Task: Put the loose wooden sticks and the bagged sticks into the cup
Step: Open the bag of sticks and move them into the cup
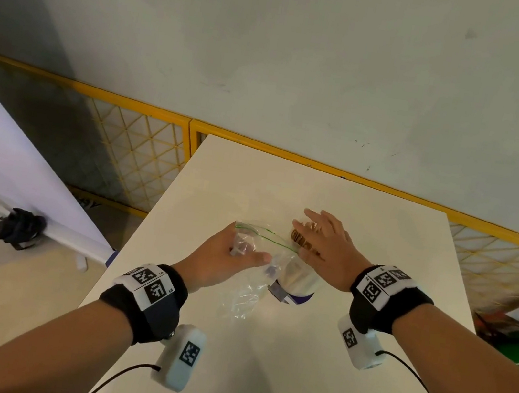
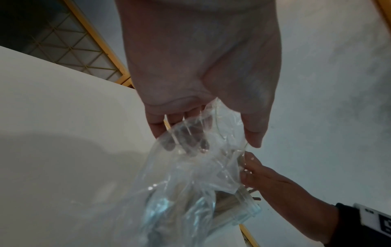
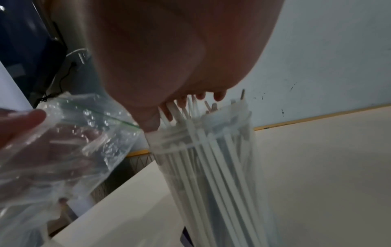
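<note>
Wooden sticks [image 3: 213, 175]: they stand upright and crowded in the cup [image 1: 302, 279], with their tops above the rim.
Cup: it is clear and stands near the middle of the white table [image 1: 258, 366], just right of the bag [image 1: 245, 291].
Right hand [image 1: 328, 244]: released, with the fingers straight and lying flat on the stick tops. The thumb is at the near rim of the cup.
Left hand [image 1: 224, 258]: it grasps the upper part of the bag, fingers and thumb curled round the plastic, left of the cup.
Bag: clear plastic with a green seal line. Its mouth reaches toward the cup rim and its body hangs against the cup's left side. I cannot tell if any sticks are inside.
Step in hand: I judge that the bagged sticks are going over into the cup while I level the tops.
Next move: I think it calls for lifting the bag bottom so that any last sticks slide out. The cup looks tall and full, so I must keep it steady.
</note>
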Available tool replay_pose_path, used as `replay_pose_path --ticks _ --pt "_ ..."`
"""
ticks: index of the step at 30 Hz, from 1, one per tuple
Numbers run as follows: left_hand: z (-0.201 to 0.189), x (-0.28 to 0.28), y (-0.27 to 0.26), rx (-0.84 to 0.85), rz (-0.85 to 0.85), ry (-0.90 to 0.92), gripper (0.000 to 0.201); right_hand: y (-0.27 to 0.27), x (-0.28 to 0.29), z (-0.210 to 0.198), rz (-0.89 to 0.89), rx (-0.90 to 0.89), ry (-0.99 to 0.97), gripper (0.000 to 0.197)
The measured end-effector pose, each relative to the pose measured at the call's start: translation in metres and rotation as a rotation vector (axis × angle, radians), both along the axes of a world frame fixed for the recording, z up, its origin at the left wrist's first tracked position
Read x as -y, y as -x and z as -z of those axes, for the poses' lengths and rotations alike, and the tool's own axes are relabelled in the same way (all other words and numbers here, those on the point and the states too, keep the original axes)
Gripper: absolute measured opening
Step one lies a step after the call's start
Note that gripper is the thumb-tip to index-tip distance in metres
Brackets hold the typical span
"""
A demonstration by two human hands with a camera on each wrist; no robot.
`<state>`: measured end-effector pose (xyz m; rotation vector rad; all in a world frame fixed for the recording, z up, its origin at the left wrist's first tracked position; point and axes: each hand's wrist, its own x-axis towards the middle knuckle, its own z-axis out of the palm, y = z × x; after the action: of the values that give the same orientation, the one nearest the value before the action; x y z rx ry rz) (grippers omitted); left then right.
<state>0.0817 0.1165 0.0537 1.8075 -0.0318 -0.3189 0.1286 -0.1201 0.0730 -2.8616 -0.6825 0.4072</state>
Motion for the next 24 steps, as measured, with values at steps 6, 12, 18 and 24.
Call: replay_pose_path --ticks 6,12,18,24 --pt "0.001 -0.002 0.001 0.028 -0.124 0.089 0.054 0.011 -0.010 -0.031 0.032 0.231 -0.289 0.064" --pt "-0.021 0.001 0.001 0.055 -0.419 0.310 0.021 0.050 -0.052 -0.030 0.318 -0.060 -0.477 0.058" --pt "-0.028 -0.016 0.004 0.117 -0.459 0.264 0.034 0.059 -0.087 -0.003 0.309 -0.555 -0.879 0.021" --pt "-0.026 -0.058 0.000 0.357 -0.484 -0.227 0.043 0.059 -0.101 0.006 0.316 -0.292 -0.885 0.021"
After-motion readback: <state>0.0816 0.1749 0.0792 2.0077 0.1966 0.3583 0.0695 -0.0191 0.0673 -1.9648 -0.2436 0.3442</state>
